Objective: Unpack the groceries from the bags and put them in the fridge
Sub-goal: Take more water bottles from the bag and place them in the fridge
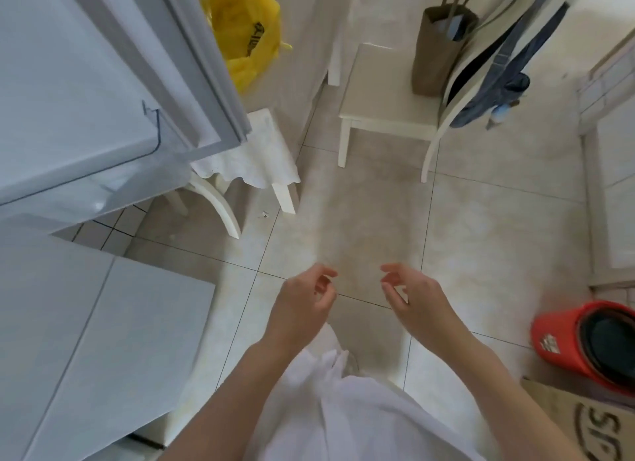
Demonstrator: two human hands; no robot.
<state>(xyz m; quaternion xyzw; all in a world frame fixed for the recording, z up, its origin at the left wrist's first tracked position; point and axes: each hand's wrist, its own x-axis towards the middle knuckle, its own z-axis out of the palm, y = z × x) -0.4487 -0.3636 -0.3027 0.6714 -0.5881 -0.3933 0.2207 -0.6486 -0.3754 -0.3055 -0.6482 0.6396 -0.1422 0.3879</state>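
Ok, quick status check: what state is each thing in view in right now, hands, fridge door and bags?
left hand: empty, fingers loosely curled
right hand: empty, fingers loosely curled
fridge door: open
yellow plastic bag: on the table, crumpled, mouth open; contents not visible
brown tote bag: upright on the chair, top open
red bucket: on the floor, tipped on its side

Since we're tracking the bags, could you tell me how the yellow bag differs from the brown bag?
The yellow bag is crumpled thin plastic with dark print; the brown bag is stiff, plain and boxy. The yellow bag slumps behind the open fridge door; the brown bag stands upright on a chair, long handles up. Neither is in the person's hands.
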